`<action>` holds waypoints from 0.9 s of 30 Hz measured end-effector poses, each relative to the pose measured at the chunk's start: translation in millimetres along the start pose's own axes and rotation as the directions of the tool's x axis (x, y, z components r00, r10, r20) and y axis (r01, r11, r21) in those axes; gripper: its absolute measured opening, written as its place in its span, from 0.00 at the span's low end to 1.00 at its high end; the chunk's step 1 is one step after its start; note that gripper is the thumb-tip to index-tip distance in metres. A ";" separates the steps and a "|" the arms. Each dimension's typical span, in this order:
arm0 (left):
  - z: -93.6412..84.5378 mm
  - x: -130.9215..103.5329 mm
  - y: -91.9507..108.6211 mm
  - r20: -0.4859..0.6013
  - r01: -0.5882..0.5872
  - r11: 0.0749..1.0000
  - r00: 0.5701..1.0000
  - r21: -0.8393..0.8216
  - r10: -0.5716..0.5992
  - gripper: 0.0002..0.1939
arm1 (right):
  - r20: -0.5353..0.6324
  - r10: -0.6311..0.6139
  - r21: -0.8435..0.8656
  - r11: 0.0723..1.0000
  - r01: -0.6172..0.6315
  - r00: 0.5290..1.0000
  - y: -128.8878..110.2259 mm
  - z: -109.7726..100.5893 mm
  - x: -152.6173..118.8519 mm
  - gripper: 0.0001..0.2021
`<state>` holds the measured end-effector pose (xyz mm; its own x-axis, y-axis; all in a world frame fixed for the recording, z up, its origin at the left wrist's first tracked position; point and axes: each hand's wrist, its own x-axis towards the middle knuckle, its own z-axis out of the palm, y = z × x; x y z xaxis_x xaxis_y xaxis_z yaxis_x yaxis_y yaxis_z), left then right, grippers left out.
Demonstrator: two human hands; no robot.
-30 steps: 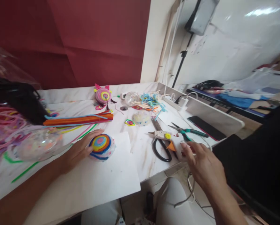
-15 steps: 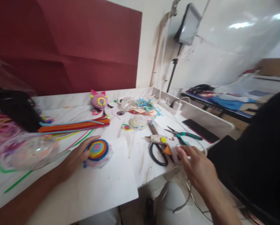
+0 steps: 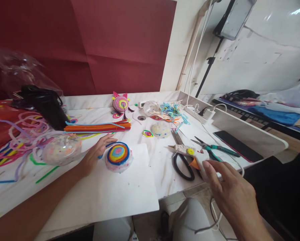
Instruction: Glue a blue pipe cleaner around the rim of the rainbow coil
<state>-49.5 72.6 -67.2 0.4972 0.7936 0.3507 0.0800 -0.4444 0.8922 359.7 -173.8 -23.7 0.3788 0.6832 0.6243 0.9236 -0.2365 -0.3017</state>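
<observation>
A clear plastic ball point(image 3: 119, 167) flecked with colour rests on a white sheet point(image 3: 129, 197). On its top sits a flat coil of pipe cleaner point(image 3: 118, 152) in rings of blue, orange, yellow and pink. My left hand point(image 3: 94, 155) is at the ball's left side, fingers stretched and slightly apart, near a loose blue end of the coil. My right hand point(image 3: 232, 185) has its thumb and fingers closed about the handle of a white hot glue gun point(image 3: 198, 157), which lies on the table with its nozzle pointing left.
Black-handled scissors point(image 3: 183, 167) and green-handled pliers point(image 3: 215, 149) lie around the glue gun. Behind are a bundle of orange pipe cleaners point(image 3: 97, 126), a pink decorated ball point(image 3: 120, 103) and another speckled ball point(image 3: 161, 130). A phone point(image 3: 236, 145) lies at right, tangled pipe cleaners point(image 3: 26, 134) at left.
The view has swung left, so things sit further right. My left hand has loosened from the ball and its fingers have straightened. My right hand stays at the glue gun's handle.
</observation>
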 end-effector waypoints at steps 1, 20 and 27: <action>0.7 1.1 0.4 -0.017 0.013 1.000 1.000 -0.021 -0.014 0.39 | 0.002 -0.030 0.049 0.998 0.030 1.000 -7.7 -1.3 0.1 0.31; 2.2 14.2 31.8 -0.208 0.027 0.994 0.977 -0.107 -0.049 0.44 | 0.360 -0.445 0.456 0.851 0.261 0.820 -118.1 41.3 0.5 0.10; 7.0 1.1 41.3 -0.326 -0.113 0.972 0.929 0.205 0.177 0.33 | 0.408 -0.430 0.445 0.864 0.236 0.805 -111.5 45.4 -4.9 0.09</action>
<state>-39.6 52.2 -31.9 0.1939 0.7938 0.5764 0.1988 -0.6071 0.7693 252.2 -119.5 -25.9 -0.1166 0.9339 0.3380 0.8614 0.2644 -0.4336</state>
